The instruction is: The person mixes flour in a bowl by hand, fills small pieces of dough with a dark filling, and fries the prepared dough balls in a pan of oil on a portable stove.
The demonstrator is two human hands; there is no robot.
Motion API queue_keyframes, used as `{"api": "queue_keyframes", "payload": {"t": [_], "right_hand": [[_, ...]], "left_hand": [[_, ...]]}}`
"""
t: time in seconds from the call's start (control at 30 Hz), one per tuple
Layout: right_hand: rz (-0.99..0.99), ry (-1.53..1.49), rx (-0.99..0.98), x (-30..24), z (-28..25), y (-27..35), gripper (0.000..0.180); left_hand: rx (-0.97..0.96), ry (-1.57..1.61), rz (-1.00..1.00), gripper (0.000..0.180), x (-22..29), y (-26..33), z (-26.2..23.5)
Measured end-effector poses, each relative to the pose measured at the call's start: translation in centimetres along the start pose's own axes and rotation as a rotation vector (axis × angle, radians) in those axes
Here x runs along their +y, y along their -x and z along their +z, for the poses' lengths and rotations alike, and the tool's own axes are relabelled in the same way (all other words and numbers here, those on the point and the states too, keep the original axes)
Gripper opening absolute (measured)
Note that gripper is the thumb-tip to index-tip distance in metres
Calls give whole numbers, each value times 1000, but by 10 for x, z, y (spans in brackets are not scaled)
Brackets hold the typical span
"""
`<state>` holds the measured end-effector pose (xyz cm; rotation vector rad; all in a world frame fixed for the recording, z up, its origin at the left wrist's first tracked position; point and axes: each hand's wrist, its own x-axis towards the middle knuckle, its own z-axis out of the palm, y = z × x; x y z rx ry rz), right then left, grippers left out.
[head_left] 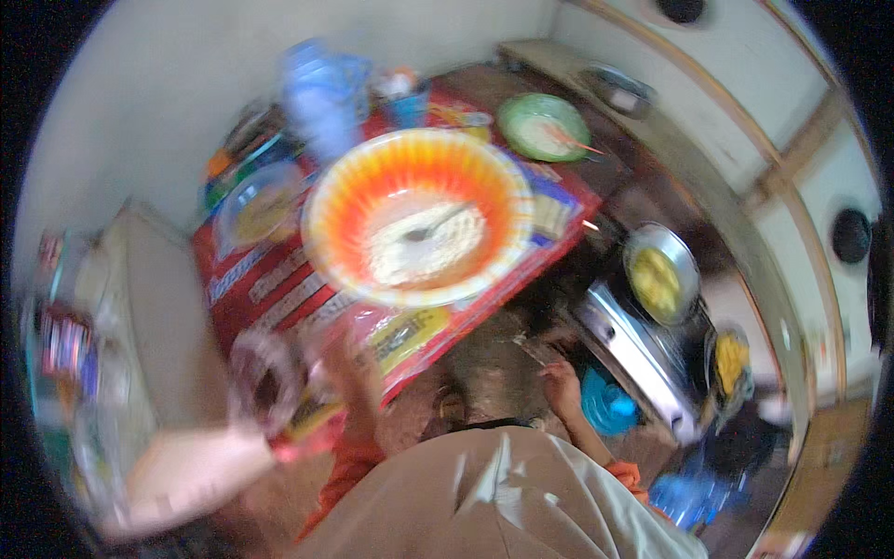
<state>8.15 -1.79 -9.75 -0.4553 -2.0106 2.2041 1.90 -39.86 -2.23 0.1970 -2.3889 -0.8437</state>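
Observation:
My left hand [346, 359] is at the table's near edge, smeared by motion, so its fingers cannot be read. Beside it is a blurred, clear plastic container or bag [265, 382]. Low on the right, my right hand [561, 387] hangs over the floor with its fingers curled. A thin, dark, flat thing [533, 350] shows at those fingertips, too blurred to name. Beyond my left hand stands a large orange and white bowl [326, 200] of white flour [391, 259], with a metal spoon [419, 233] resting in the flour.
A red printed cloth [270, 312] covers the table. Around the bowl are a blue jug [321, 98], a clear tub [223, 219] and a green bowl [512, 116]. At right, a pan [684, 256] of yellow food sits on a stove [633, 354], near a blue basin [596, 396].

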Motion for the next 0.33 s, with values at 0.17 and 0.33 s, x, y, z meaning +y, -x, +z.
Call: {"api": "queue_keyframes", "payload": {"t": [0.17,0.33], "right_hand": [[-93,700,60,0,-35,55,14],[95,1094,336,-36,-48,124,35]], "left_hand": [[-179,350,89,28,19,-5,15],[-546,740,132,31,147,18,5]]}}
